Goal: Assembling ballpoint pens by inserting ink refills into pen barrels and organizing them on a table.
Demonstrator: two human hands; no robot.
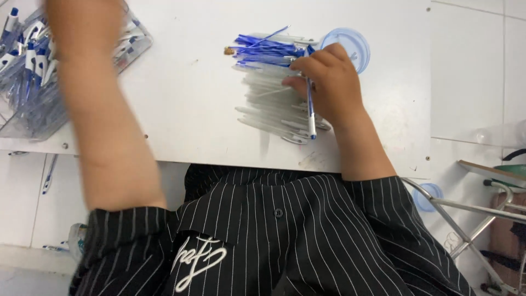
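Blue pen (310, 107) gripped in right hand (327, 82), long axis vertical in frame, left hand (82, 24) blurred, grip unclear

This looks like a small pen-assembly workshop. A plain white bench (186, 98) carries a stack of clear pen barrels (271, 104), a bundle of blue refills (263, 49) and a clear tray (33, 71) heaped with what seem to be finished blue-and-white pens, above a white tiled floor (471, 71).

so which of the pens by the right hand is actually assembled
The blue-and-white pen held in the right hand: it has a blue refill inside, while the clear pen barrels stacked on the white table look empty.
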